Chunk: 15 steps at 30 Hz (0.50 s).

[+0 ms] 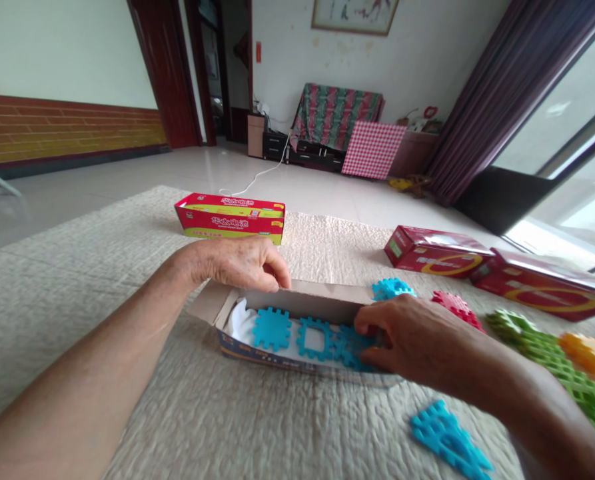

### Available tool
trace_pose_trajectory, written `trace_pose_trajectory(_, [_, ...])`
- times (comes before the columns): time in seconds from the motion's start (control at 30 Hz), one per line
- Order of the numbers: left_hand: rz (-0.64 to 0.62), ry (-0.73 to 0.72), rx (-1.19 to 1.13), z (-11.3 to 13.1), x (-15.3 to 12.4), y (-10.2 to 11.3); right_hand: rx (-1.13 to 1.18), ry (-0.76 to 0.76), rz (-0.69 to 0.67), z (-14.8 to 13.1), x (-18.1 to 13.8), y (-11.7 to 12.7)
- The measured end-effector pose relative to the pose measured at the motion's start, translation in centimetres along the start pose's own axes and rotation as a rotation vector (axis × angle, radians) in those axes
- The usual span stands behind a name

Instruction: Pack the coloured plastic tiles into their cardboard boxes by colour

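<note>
An open cardboard box (297, 293) lies on a beige quilted mat (77, 280), lined with white paper. Inside it lie blue interlocking plastic tiles (272, 328) in a row. My left hand (240, 261) grips the box's far rim with curled fingers. My right hand (407, 337) reaches into the box's right end, fingers closed on a blue tile (350, 347) there.
More tiles lie on the mat to the right: blue (392, 288), red (454, 305), green (552, 360), orange (590, 353), and a blue one in front (447, 440). A red-and-yellow box (230, 217) sits behind; two dark red boxes (434, 250) (542, 283) lie at right.
</note>
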<state>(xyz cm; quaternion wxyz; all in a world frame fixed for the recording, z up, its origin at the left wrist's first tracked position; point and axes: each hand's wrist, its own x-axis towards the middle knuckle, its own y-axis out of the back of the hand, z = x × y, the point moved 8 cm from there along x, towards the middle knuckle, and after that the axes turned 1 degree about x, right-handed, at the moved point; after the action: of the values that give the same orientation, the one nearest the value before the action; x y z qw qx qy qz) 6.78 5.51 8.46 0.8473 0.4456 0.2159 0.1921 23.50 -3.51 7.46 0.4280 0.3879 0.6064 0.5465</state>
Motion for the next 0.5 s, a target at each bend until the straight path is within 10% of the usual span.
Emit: trace_pose_trajectory(0.5, [-0.006, 0.039, 0.006, 0.3, 0.2, -0.1, -0.161, -0.058, -0.054, -1.4, 0.3, -0.1])
